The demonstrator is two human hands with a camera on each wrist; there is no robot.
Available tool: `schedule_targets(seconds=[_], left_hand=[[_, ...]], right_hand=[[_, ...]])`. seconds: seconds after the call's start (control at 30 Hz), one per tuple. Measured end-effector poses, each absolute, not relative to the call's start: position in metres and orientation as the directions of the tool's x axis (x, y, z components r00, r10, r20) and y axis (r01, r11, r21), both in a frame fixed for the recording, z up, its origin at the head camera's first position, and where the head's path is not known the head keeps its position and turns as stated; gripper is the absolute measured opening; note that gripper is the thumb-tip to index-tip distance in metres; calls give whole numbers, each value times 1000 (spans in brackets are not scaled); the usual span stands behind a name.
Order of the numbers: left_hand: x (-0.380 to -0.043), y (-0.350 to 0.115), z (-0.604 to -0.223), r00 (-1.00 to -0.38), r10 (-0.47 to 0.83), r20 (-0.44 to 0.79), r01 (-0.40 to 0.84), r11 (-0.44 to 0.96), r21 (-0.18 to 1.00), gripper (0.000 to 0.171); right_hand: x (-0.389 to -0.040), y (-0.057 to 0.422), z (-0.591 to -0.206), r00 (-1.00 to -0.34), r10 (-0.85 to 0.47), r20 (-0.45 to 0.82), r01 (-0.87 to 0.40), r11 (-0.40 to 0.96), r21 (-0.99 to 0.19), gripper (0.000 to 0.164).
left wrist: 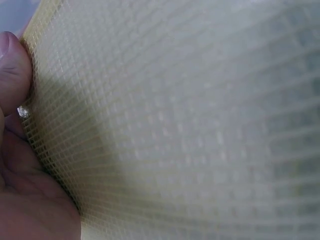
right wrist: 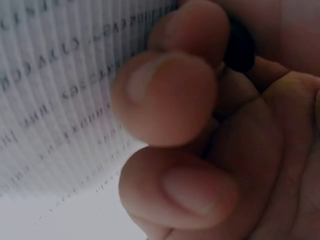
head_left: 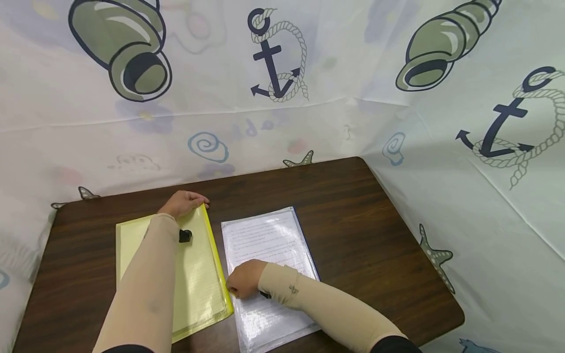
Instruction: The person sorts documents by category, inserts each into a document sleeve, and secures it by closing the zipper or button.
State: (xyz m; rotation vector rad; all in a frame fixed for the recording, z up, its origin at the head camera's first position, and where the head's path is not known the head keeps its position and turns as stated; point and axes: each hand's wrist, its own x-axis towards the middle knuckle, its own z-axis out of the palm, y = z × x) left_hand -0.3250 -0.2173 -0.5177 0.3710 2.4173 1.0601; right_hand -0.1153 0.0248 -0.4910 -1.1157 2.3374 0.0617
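A translucent yellow mesh folder (head_left: 198, 279) with a bright yellow strip down its right edge lies on the left part of the table. Its upper right corner is gripped by my left hand (head_left: 183, 202); thumb and palm show at the mesh in the left wrist view. Lower on the same strip, my right hand (head_left: 246, 278) has its fingers curled at the edge, and the exact pinch point is hidden. Beneath this hand is a clear mesh folder (head_left: 265, 235) with a printed sheet in it. Printed lines appear behind the curled fingers (right wrist: 165, 100) in the right wrist view.
The dark wood table (head_left: 353, 235) extends to the right of both folders and has rounded corners. A pale cloth (head_left: 335, 59) printed with anchors and shells hangs behind and at the right side.
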Motion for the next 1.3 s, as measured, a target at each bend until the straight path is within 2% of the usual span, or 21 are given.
schedule_targets(seconds=[0.27, 0.87, 1.1, 1.3], left_hand=[[-326, -219, -521, -855, 430, -289, 85, 668, 740, 35], [-326, -219, -518, -853, 432, -292, 94, 678, 729, 33], [-327, -219, -520, -855, 433, -286, 103, 683, 723, 34], [-326, -218, -520, -854, 440, -279, 112, 679, 726, 34]], right_hand=[[-106, 25, -489, -442, -720, -534, -770, 611, -186, 27], [-100, 27, -487, -449, -722, -526, -766, 614, -189, 28], [-90, 30, -486, -394, -731, -557, -770, 593, -234, 32], [-90, 32, -487, -382, -733, -562, -770, 589, -245, 30]])
